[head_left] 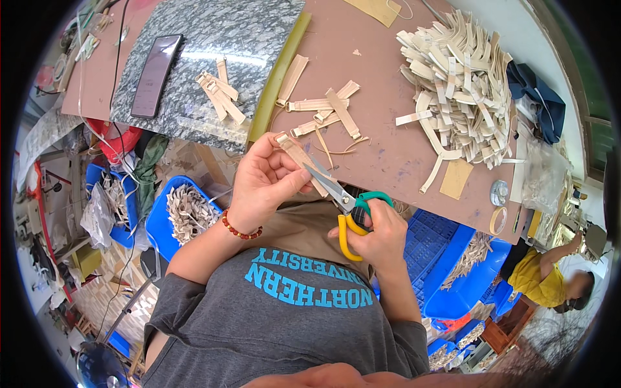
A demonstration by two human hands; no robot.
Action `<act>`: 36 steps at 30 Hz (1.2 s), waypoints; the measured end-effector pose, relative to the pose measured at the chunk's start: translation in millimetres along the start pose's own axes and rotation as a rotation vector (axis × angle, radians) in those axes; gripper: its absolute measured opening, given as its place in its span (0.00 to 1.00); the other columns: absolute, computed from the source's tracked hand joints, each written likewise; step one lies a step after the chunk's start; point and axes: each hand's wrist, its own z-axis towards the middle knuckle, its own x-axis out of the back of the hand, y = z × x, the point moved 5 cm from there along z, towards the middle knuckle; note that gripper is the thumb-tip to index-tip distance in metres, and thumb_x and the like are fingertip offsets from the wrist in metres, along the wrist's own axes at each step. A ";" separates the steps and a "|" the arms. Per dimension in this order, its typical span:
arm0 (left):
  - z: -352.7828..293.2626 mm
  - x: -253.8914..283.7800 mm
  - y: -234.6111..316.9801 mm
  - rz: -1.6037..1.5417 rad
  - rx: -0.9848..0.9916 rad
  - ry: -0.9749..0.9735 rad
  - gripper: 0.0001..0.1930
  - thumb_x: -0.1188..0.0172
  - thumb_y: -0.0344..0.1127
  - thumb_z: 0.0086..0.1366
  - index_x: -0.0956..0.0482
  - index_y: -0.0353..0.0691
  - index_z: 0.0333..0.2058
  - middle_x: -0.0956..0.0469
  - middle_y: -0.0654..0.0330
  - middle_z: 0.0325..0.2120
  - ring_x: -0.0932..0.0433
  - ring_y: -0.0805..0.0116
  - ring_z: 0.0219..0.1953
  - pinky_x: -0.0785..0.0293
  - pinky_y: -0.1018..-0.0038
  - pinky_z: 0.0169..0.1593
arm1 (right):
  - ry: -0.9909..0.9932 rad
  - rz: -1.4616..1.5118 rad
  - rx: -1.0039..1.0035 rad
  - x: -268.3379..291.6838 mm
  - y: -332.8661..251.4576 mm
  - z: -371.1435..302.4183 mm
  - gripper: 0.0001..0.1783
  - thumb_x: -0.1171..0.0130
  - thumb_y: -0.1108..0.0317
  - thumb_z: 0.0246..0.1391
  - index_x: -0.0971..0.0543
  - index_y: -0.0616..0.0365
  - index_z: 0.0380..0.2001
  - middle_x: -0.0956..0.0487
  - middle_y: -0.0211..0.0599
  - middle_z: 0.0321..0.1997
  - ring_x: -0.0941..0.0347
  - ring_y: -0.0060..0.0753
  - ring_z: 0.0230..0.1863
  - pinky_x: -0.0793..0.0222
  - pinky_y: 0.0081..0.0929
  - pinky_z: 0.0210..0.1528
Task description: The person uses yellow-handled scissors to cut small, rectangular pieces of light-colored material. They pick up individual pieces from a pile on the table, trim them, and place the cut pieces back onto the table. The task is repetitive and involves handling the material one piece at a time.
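Observation:
Between the thumb and fingers of my left hand [268, 171] is a beige strap [296, 151] with a small buckle at its upper end. My right hand [381, 236] grips scissors [348, 205] with one green and one yellow handle loop. The scissor blades lie against the strap, close to my left thumb; whether they are cutting into it I cannot tell. Just beyond my hands, several similar buckled straps [336, 110] lie loosely on the brown table [369, 58]. A few more straps [220, 94] rest on a grey speckled slab [213, 39].
A large heap of beige straps [459, 90] covers the table's right side. A phone [156, 76] lies on the slab. Tape rolls [498, 220] sit near the right edge. Blue bins [162, 220] of strips stand below the table. Another person in yellow [537, 278] is at far right.

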 end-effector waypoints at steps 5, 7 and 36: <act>0.3 2.2 -1.3 -0.002 0.011 0.003 0.18 0.43 0.20 0.58 0.34 0.34 0.47 0.23 0.58 0.33 0.21 0.72 0.33 0.20 0.78 0.36 | -0.030 -0.051 -0.010 1.7 0.8 0.2 0.31 0.25 0.45 0.24 0.29 0.57 0.21 0.34 0.31 0.15 0.34 0.31 0.16 0.37 0.27 0.18; 2.5 -0.5 3.6 -0.017 0.028 -0.017 0.17 0.43 0.20 0.59 0.35 0.35 0.47 0.23 0.59 0.33 0.21 0.73 0.34 0.21 0.79 0.38 | -0.033 -0.067 -0.007 1.3 2.0 -0.2 0.31 0.26 0.42 0.27 0.30 0.56 0.20 0.33 0.32 0.15 0.33 0.34 0.17 0.35 0.29 0.19; 6.1 9.0 8.4 -0.086 0.002 0.092 0.17 0.44 0.19 0.58 0.34 0.34 0.45 0.23 0.61 0.30 0.21 0.74 0.32 0.19 0.78 0.35 | -0.048 -0.083 -0.005 -0.4 -1.8 2.1 0.29 0.26 0.45 0.28 0.29 0.57 0.20 0.31 0.33 0.16 0.31 0.35 0.17 0.34 0.30 0.20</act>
